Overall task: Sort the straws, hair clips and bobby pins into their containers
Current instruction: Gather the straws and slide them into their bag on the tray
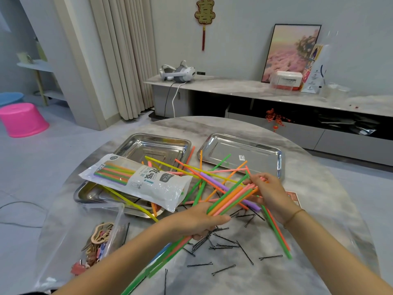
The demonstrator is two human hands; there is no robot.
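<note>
The person is holding a bundle of straws (231, 199) in both hands above the marble-look table (319, 209). The left hand (197, 222) is curling round its lower part, and the right hand (270, 192) is pinching its upper ends. The straws are thin, plain tubes in green, orange, pink and purple. Loose straws (210, 179) are lying crisscrossed just beyond the hands, a few reaching over the right tray (255, 150), whose small white sticker is too small to read. A clear straw packet (148, 182) is lying across the left tray (148, 145), showing large Chinese characters and a dark oval label. Black bobby pins (225, 245) are lying scattered below the left hand. Hair clips (100, 237) are sitting in a clear plastic box (114, 211). On the sideboard, a white box (286, 80) is showing letters ending "onic".
</note>
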